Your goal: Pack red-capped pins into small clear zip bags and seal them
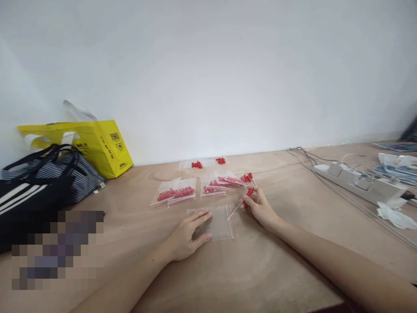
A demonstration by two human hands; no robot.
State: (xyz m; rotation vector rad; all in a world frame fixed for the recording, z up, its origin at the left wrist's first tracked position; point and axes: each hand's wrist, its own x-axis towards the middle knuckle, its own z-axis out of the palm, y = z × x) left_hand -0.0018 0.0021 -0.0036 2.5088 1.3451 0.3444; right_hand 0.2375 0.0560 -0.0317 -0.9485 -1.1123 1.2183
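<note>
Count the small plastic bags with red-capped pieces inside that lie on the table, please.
5, perhaps more hidden by overlap: two side by side, two overlapping to their right, one by the wall. The left hand presses an empty bag.

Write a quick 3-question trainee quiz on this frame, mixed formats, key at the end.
1. True or false: the left hand lies flat on the empty zip bag.
2. What does the right hand hold? A) a power strip B) a red-capped dropper C) a yellow bag
3. Fill in: the filled bags of red-capped pieces lie between the hands and the ____.

Key:
1. True: the palm is down, fingers spread on the bag's left part.
2. B: the red-capped dropper is pinched in the fingertips, its tip pointing at the bag's red-striped opening.
3. Wall: they lie in a row farther back on the wooden table.
</note>
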